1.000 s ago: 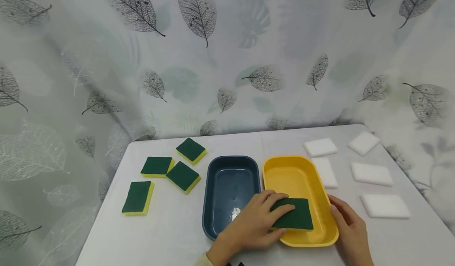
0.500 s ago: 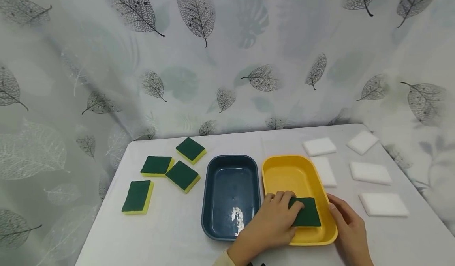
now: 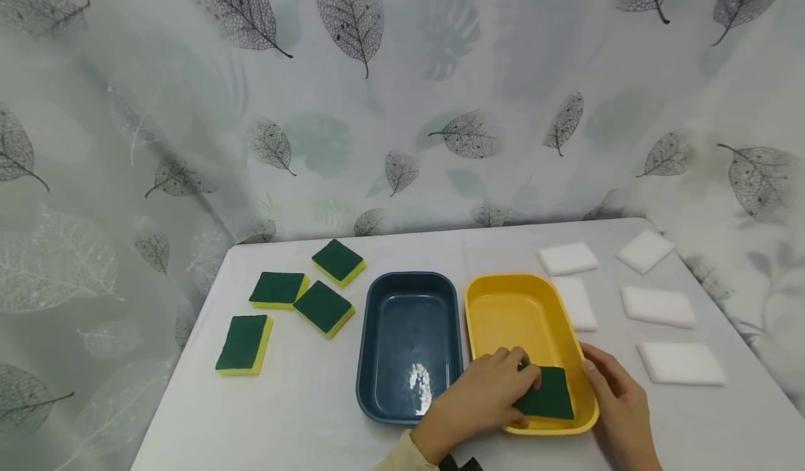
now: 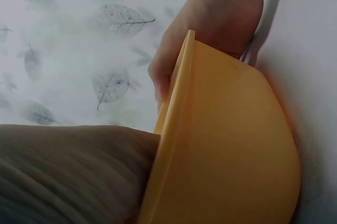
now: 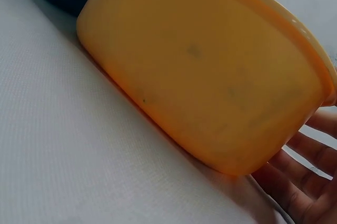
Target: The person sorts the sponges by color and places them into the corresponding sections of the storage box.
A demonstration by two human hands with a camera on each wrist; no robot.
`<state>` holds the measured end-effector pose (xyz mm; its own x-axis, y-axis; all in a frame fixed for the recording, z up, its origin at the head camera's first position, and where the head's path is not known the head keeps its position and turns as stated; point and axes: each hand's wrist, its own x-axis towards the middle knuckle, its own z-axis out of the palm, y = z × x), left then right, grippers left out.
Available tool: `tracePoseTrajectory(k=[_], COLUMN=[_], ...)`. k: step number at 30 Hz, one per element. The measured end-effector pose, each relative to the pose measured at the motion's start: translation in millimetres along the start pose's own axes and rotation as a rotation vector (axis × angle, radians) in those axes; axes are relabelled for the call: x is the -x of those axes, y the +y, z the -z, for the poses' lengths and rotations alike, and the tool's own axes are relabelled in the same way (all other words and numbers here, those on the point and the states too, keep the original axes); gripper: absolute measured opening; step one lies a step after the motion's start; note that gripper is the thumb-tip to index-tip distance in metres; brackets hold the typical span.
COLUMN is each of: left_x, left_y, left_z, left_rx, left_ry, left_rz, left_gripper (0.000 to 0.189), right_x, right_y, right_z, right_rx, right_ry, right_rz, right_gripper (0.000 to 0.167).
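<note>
A green-and-yellow scrub sponge (image 3: 547,393) lies low inside the yellow tray (image 3: 562,349), at its near end, green side up. My left hand (image 3: 487,394) grips the sponge by its left edge, fingers curled on top. In the left wrist view the left hand (image 4: 79,168) reaches over the tray's rim, its fingertips hidden by the wall. My right hand (image 3: 619,404) holds the tray's right side, thumb at the rim. The right wrist view shows the right hand's fingers (image 5: 303,166) against the outer wall.
A dark blue tray (image 3: 411,342) stands just left of the yellow one. Several green-and-yellow sponges (image 3: 323,307) lie on the table's left side. Several white sponge blocks (image 3: 681,364) are spread on the right. A leaf-patterned curtain (image 3: 402,107) hangs behind the table.
My left hand has moved right with the sponge, from over the tray's left rim to down inside its near end. The right hand keeps its place at the tray's side.
</note>
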<state>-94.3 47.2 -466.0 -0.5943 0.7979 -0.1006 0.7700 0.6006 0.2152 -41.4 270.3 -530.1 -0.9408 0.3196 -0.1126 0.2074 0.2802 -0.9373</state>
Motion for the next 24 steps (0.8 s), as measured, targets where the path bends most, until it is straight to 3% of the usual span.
tracePoseTrajectory(k=[12, 16, 24], left_x=[4.2, 5.7, 7.6], left_y=[-7.2, -5.6, -2.9], left_z=[0.4, 4.3, 8.2], left_rx=[0.014, 0.017, -0.011], left_ry=[0.009, 0.015, 0.01], left_rz=[-0.079, -0.079, -0.034], left_gripper=[0.029, 0.023, 0.029], right_x=[0.0, -0.5, -0.2], right_y=[2.8, 2.5, 1.2], right_z=[-1.6, -0.9, -0.9], right_rx=[-0.01, 0.0, 0.068], right_ry=[-0.003, -0.012, 0.007], right_rz=[0.017, 0.011, 0.053], right_gripper=[0.049, 0.052, 0.05])
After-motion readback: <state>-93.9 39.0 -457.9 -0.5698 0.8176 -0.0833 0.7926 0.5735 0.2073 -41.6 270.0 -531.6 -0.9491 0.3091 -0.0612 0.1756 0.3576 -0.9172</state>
